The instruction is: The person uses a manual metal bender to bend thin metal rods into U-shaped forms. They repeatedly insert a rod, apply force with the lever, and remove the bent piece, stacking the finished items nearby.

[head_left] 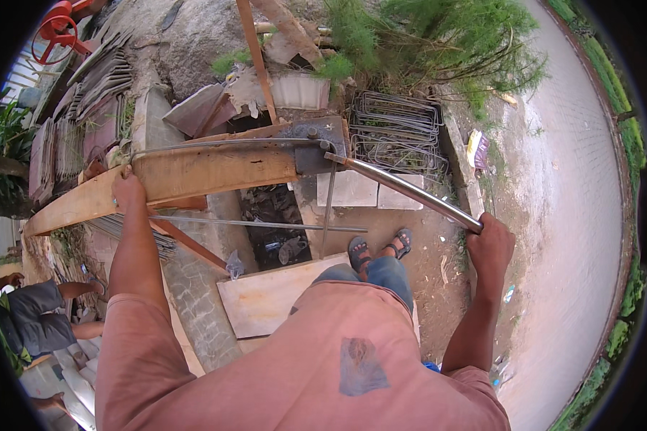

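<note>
Wearing pink shirt (pixel 280 359), 6 o'clock | gripping steel pipe (pixel 410 192) with right hand (pixel 490 241), 3 o'clock | resting left hand (pixel 129 192) against plank (pixel 216 172), 9 o'clock, cannot tell if pinching metal rod (pixel 230 143) | facing rod, 11 o'clock, long axis 9-to-3, nearer left hand

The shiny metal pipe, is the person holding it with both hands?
No, only the right hand grips the metal pipe, while the left hand is at the wooden beam.
</note>
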{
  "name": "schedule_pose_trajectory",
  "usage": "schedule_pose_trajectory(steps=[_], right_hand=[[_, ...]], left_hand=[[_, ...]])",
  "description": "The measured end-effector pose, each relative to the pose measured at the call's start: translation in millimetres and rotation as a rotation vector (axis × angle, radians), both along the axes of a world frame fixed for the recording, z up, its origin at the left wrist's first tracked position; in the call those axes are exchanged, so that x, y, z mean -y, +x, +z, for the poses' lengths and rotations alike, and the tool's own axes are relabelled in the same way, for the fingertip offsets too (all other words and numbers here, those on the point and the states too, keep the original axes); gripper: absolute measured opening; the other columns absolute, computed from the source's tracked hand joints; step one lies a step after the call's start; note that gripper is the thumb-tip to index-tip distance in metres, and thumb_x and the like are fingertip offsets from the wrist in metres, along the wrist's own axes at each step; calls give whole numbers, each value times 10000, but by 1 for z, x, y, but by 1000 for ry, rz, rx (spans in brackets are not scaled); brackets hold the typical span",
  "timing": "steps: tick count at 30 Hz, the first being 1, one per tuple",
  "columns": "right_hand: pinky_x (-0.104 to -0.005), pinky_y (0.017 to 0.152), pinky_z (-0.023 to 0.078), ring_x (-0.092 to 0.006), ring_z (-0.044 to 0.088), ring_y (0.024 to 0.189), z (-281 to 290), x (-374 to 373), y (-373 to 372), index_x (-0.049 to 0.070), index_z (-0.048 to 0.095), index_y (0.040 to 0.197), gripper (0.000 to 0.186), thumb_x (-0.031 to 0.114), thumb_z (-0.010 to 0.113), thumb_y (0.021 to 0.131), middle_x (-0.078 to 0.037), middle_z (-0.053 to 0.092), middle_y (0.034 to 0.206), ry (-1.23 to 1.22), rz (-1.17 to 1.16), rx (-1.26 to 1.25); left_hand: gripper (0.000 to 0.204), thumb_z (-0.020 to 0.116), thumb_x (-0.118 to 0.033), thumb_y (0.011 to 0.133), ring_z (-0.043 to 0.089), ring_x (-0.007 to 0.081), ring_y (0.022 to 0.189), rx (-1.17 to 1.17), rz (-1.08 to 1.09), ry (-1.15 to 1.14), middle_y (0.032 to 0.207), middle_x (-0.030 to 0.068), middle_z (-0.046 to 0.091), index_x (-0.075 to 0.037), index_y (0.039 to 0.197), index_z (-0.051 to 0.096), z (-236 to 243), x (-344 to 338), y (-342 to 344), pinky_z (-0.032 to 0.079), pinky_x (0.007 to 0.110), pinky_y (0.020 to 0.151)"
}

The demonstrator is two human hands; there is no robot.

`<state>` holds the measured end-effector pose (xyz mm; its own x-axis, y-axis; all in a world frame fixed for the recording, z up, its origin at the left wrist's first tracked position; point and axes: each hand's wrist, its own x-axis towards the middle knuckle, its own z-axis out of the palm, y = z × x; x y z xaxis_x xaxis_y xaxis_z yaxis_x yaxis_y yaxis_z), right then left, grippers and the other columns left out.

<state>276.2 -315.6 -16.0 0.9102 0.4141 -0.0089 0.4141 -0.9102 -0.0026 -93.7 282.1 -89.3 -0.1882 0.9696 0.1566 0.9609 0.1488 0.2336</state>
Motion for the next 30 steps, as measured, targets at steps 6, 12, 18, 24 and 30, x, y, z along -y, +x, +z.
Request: schedule_pose_trajectory(steps=[6, 12, 18, 24, 30], right_hand=[[-473, 678, 486, -373, 632, 731, -5, -2, 33, 55, 632, 773, 115, 156, 665, 729, -169, 642, 730, -133, 129, -108], [-459, 619, 487, -386, 618, 663, -10, -62, 159, 52, 608, 677, 130, 152, 653, 747, -179, 625, 684, -180, 447, 70], [-480, 590, 464, -403, 593, 618, -35, -56, 157, 53, 549, 628, 277, 218, 664, 819, -187, 590, 624, -67, 460, 111], [-491, 595, 446, -418, 580, 650, -57, -11, 101, 55, 530, 667, 202, 153, 691, 741, -189, 585, 659, -28, 322, -40], [-380, 593, 464, -241, 610, 629, -89, 15, 66, 47, 647, 806, 157, 188, 712, 791, -116, 596, 646, 301, 228, -416]], left_hand=[[583, 402, -580, 940, 378, 318, 1339, -43, 56, 7, 1429, 68, 454, -186, 1359, 499, -11, 6, -8, 276, 606, 1039], [589, 391, -580, 944, 367, 303, 1352, -62, 16, 55, 1441, 78, 443, -177, 1360, 498, -27, 0, -11, 264, 581, 1060], [571, 435, -547, 936, 408, 271, 1332, -135, 73, 49, 1418, 67, 477, -170, 1358, 505, -15, 14, -7, 298, 553, 1049], [580, 437, -566, 928, 393, 275, 1343, -100, 79, 21, 1444, 58, 449, -177, 1351, 505, -11, 7, -8, 265, 575, 1055], [572, 438, -562, 928, 370, 279, 1360, -61, 76, -26, 1452, 64, 437, -197, 1365, 487, -17, -2, -14, 253, 582, 1066]])
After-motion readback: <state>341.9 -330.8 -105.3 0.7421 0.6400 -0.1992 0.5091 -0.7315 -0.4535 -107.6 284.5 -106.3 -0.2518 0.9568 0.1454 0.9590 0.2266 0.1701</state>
